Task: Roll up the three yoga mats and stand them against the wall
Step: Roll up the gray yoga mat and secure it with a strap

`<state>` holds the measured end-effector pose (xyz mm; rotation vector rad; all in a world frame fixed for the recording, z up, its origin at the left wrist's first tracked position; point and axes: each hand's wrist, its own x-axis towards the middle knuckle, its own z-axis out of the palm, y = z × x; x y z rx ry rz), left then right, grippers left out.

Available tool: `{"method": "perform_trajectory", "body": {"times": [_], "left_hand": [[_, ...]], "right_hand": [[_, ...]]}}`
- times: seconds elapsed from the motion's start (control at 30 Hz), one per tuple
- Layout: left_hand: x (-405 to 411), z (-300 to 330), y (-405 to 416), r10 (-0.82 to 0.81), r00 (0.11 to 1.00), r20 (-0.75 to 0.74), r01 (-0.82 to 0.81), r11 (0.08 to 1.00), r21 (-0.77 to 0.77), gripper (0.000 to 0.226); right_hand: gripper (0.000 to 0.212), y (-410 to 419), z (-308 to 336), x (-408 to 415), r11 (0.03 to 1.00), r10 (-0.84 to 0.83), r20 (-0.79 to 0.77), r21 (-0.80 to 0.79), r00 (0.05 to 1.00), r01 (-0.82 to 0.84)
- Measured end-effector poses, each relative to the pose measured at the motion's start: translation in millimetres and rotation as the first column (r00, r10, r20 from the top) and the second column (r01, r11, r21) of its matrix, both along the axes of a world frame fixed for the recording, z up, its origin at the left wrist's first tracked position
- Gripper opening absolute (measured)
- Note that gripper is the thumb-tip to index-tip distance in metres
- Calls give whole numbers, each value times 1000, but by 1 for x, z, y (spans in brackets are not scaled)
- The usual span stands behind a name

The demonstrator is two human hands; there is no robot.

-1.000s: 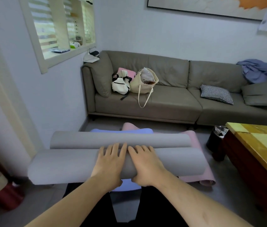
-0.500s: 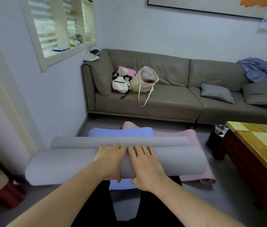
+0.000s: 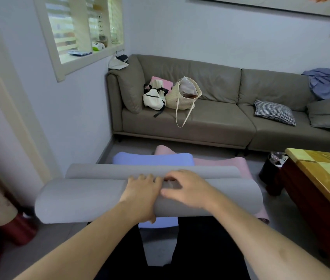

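Surroundings: grey sofa [image 3: 210, 118] well beyond my hands, carrying a tote bag [image 3: 182, 96] and a checked cushion [image 3: 274, 112]; wooden table [image 3: 326, 178] to the right of my right hand; dark bin [image 3: 271, 170] beside it.

Hidden: blue mat [image 3: 153, 159] and pink mat [image 3: 239, 164] lie under the grey mat [image 3: 83, 199], mostly covered. My right fingertips are blurred.

Task item: grey mat, partly rolled, long axis running left to right beneath both hands.

Hands: left hand [image 3: 139, 195] curls over the roll, thumb underneath; right hand [image 3: 186, 188] rests on top, fingers bent over the far side.
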<state>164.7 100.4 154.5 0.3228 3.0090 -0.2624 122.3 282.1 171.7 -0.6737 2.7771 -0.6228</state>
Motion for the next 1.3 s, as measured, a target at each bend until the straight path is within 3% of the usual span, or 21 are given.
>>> {"method": "perform_trajectory", "body": {"times": [0.07, 0.1, 0.23, 0.37, 0.43, 0.57, 0.77, 0.9, 1.0, 1.07, 1.2, 1.3], "left_hand": [[1, 1, 1, -3, 1000, -5, 3, 1000, -8, 85], [2, 0, 2, -5, 1000, -11, 5, 1000, -11, 85], [1, -2, 2, -13, 1000, -17, 13, 1000, 23, 83], [-6, -3, -6, -11, 1000, 5, 11, 994, 107, 84], [-9, 3, -10, 27, 998, 52, -36, 979, 200, 86], [-27, 11, -21, 167, 941, 296, -274, 886, 373, 92], [-34, 2, -13, 224, 938, 263, -297, 911, 285, 86], [-30, -4, -18, 196, 961, 198, -249, 921, 301, 83], [-34, -5, -19, 224, 952, 209, -283, 906, 314, 84], [-36, -6, -18, 221, 954, 204, -277, 908, 313, 80], [-34, -9, -19, 202, 973, 112, -228, 912, 341, 69], [-25, -10, -19, 183, 983, -17, -163, 913, 373, 73]], "right_hand": [[38, 6, 6, -14, 981, -107, 148, -146, 983, 128], [32, 7, 4, -19, 978, -147, 143, -130, 979, 165], [41, -5, -13, -29, 979, -155, -15, 132, 988, 155], [49, -13, -10, -32, 969, -106, -7, 224, 994, 105], [50, -14, -8, -31, 965, -79, -13, 251, 997, 80], [48, -14, -9, -27, 960, -93, -43, 259, 995, 101], [43, -3, -25, -18, 967, -47, -195, 235, 980, 93], [68, -1, -19, -4, 972, 106, -189, 228, 976, -61], [107, 1, -28, 24, 930, 214, -270, 349, 939, -112], [115, 1, -39, 31, 901, 241, -345, 426, 907, -78], [74, -6, -43, 14, 920, 210, -388, 389, 897, -48], [65, -6, -31, -1, 933, 186, -307, 353, 933, -70]]}}
